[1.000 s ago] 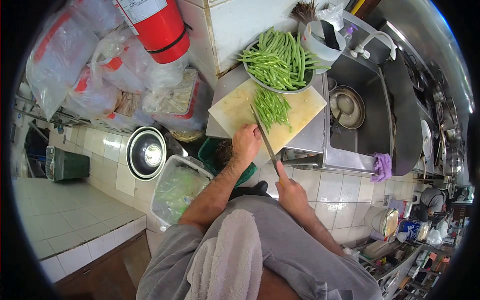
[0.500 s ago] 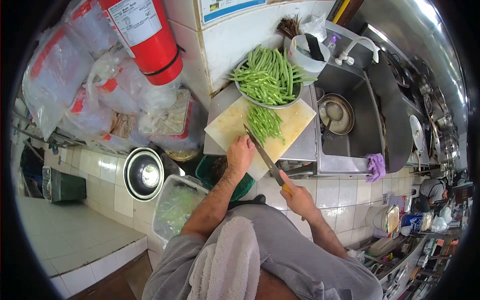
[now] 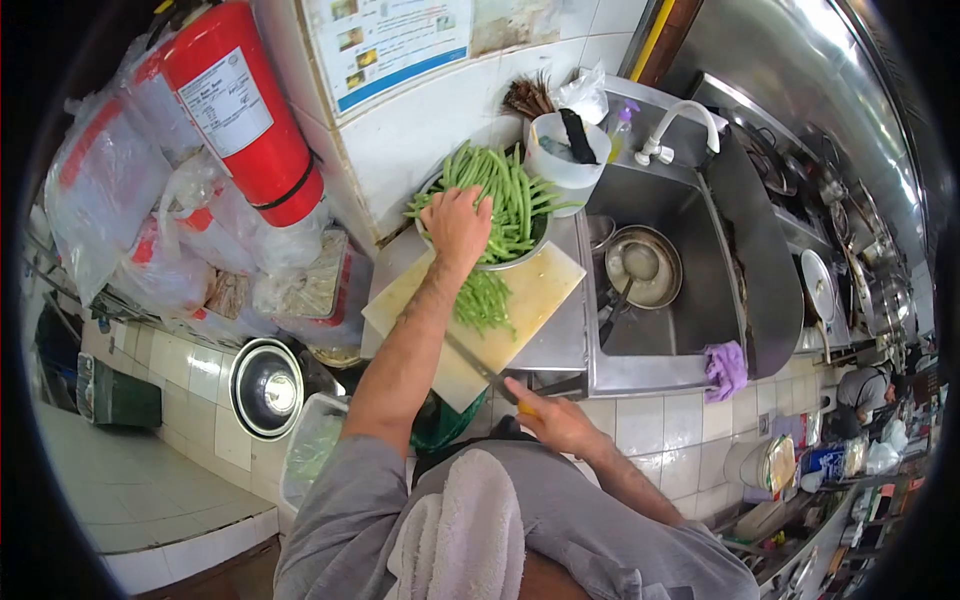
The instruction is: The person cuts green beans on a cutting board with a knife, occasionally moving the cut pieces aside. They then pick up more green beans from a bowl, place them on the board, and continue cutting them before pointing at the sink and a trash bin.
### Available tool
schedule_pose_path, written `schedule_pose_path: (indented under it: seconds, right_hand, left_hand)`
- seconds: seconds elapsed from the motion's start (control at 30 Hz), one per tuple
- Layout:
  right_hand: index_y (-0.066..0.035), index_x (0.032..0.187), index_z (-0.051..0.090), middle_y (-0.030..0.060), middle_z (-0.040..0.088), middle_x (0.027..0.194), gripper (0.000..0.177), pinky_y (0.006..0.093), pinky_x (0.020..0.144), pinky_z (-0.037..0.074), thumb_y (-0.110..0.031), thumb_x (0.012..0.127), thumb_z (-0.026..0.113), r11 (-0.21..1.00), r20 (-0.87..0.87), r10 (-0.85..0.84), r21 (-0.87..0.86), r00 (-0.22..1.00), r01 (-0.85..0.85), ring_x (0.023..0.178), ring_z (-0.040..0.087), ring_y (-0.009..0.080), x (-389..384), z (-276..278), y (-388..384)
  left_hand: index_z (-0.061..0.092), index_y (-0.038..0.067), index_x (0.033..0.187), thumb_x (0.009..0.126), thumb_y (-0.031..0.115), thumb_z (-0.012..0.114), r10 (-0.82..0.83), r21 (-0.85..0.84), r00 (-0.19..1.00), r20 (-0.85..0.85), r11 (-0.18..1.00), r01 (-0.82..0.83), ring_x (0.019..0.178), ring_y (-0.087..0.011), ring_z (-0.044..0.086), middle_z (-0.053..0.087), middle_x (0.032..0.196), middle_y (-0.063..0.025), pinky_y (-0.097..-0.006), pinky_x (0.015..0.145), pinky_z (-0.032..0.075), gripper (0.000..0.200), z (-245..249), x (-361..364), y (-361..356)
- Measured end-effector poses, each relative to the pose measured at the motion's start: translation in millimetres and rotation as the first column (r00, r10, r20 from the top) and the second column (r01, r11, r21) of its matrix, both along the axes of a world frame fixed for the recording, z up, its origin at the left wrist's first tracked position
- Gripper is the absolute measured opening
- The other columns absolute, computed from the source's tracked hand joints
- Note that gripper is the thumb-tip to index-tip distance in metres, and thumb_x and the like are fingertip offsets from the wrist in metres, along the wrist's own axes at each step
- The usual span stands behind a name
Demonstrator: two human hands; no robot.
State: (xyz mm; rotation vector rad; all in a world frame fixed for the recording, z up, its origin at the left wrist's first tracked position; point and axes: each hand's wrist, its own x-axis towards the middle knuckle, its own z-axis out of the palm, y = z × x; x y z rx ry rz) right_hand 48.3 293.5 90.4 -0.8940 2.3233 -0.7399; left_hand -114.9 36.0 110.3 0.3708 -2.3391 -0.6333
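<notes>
My left hand [image 3: 458,228] reaches over the metal bowl [image 3: 541,238] heaped with green beans [image 3: 515,190]. Its fingers bend down onto the beans at the bowl's left part, and the fingertips are partly hidden. Below the bowl, a small pile of cut green beans [image 3: 484,303] lies on the yellowish cutting board [image 3: 540,300]. My right hand [image 3: 555,420] is wrapped round the yellow handle of a long knife [image 3: 482,368]. The blade points up and left over the board's lower part, away from the cut pile.
A steel sink [image 3: 660,310] with a used pan [image 3: 655,285] is right of the board. A white container [image 3: 572,165] stands behind. Left are a red fire extinguisher [image 3: 240,110], bagged tubs and a steel bowl [image 3: 267,390] near the floor. A person [image 3: 862,388] is far right.
My left hand has gone from the board's lower edge up to the beans in the bowl. The knife in my right hand has drawn back from the cut pile. The view has shifted.
</notes>
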Motion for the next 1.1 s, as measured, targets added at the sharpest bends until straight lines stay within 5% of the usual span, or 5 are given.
schedule_pose_path:
  seconds: [0.33,0.6,0.67,0.8,1.1]
  right_hand:
    - [-0.026,0.146,0.023,0.0163,0.065,0.102,0.064,0.0461,0.082,0.05,-0.02,0.09,0.054,0.988,0.026,0.146,0.049,0.989,-0.147,0.092,0.063,0.0366,-58.6,-7.2,21.9]
    - [-0.024,0.145,0.025,0.0202,0.065,0.098,0.064,0.0473,0.079,0.05,-0.019,0.09,0.056,0.974,-0.056,0.202,-0.096,0.978,-0.206,0.088,0.063,0.0395,-55.6,-18.9,7.1]
    - [-0.024,0.145,0.025,0.0219,0.065,0.096,0.063,0.0481,0.079,0.049,-0.019,0.09,0.056,0.976,0.007,0.213,-0.05,0.977,-0.213,0.088,0.062,0.0406,-57.7,-15.2,-3.3]
    - [-0.022,0.145,0.027,0.0241,0.065,0.093,0.063,0.0485,0.079,0.049,-0.019,0.089,0.056,0.993,0.02,0.119,-0.001,0.993,-0.119,0.087,0.062,0.0427,-63.0,-17.1,-5.0]
    - [-0.021,0.145,0.028,0.0275,0.063,0.097,0.063,0.0469,0.082,0.047,-0.016,0.088,0.056,0.998,-0.028,-0.044,0.045,0.999,0.045,0.094,0.06,0.0434,-26.9,0.0,-19.0]
  left_hand:
    - [0.054,0.009,0.102,0.077,0.03,0.072,0.175,0.109,0.954,0.244,0.972,-0.206,0.094,-0.024,0.058,0.065,0.089,-0.0053,-0.0469,0.09,0.025,0.037,8.0,-87.7,26.1]
    - [0.061,-0.001,0.102,0.081,0.031,0.066,0.029,0.405,0.953,-0.302,0.909,0.101,0.074,-0.0267,0.064,0.067,0.083,-0.0114,-0.0392,0.073,0.046,0.038,110.3,-40.5,33.4]
    - [0.062,-0.002,0.105,0.081,0.031,0.066,0.026,0.329,0.97,-0.244,0.943,0.057,0.073,-0.0271,0.065,0.067,0.082,-0.0133,-0.0365,0.069,0.047,0.04,108.2,-10.9,21.9]
    - [0.062,-0.002,0.104,0.082,0.029,0.064,-0.046,0.302,0.987,0.156,0.953,-0.003,0.069,-0.0266,0.064,0.064,0.076,-0.015,-0.0357,0.066,0.048,0.038,73.9,77.1,4.7]
    - [0.062,0.001,0.096,0.076,0.014,0.07,0.008,0.327,0.977,0.213,0.942,-0.079,0.073,-0.0351,0.063,0.064,0.079,-0.0177,-0.0421,0.068,0.049,0.024,-86.2,144.8,8.6]
